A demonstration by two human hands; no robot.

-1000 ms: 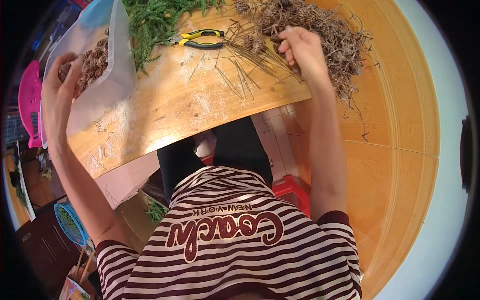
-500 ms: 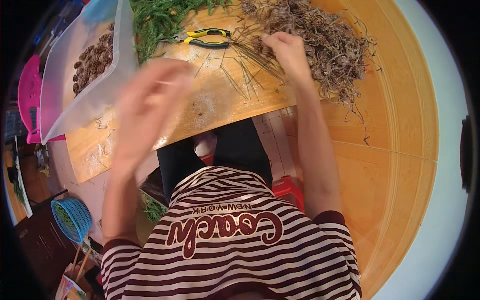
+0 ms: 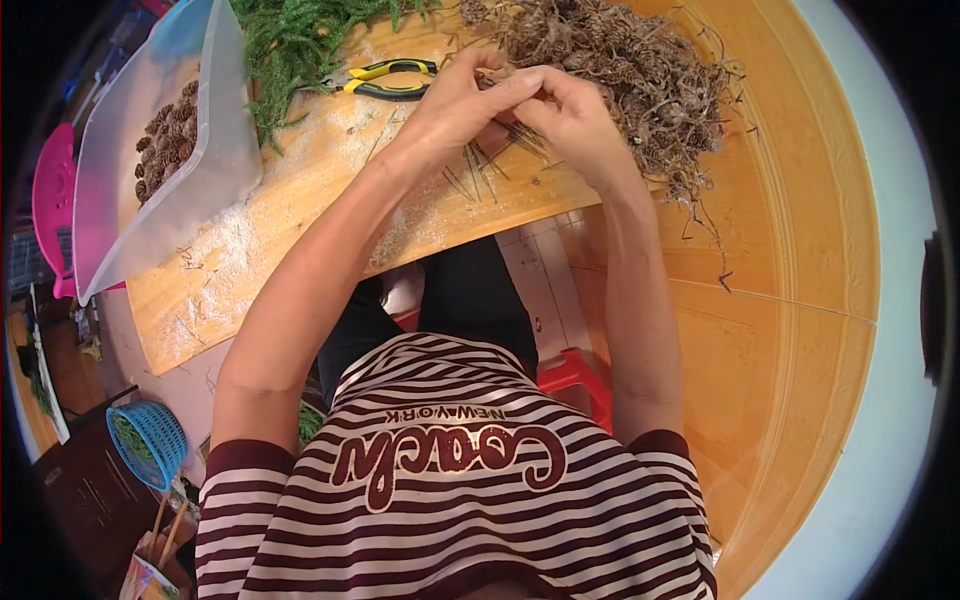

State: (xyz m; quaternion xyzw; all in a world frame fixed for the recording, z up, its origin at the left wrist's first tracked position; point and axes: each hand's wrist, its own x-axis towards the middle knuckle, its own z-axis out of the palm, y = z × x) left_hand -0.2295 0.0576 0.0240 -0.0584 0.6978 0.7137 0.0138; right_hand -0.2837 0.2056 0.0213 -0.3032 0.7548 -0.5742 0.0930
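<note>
My left hand [image 3: 455, 105] and my right hand [image 3: 572, 108] meet at the near left side of a heap of brown pine cones [image 3: 640, 75] with tangled wiry stems. The fingers of both are closed in pinches, tip to tip. A bit of something brown shows between them, but the fingers hide most of it. Under the hands, thin dark stems [image 3: 478, 170] lie scattered on the wooden table [image 3: 420, 225]. Pliers with yellow and black handles [image 3: 385, 82] rest just left of my left hand.
Green artificial sprigs [image 3: 300, 50] are piled at the far left. Beside them a translucent plastic bin [image 3: 225, 150] lies tilted, with loose pine cones [image 3: 168, 140] inside. A pink chair [image 3: 52, 205] is beyond it. On the floor are a blue basket [image 3: 150, 440] and a red stool [image 3: 575, 380].
My left hand has swung right from beside the bin to join my right hand. The right hand has shifted slightly nearer. The view has turned a little.
</note>
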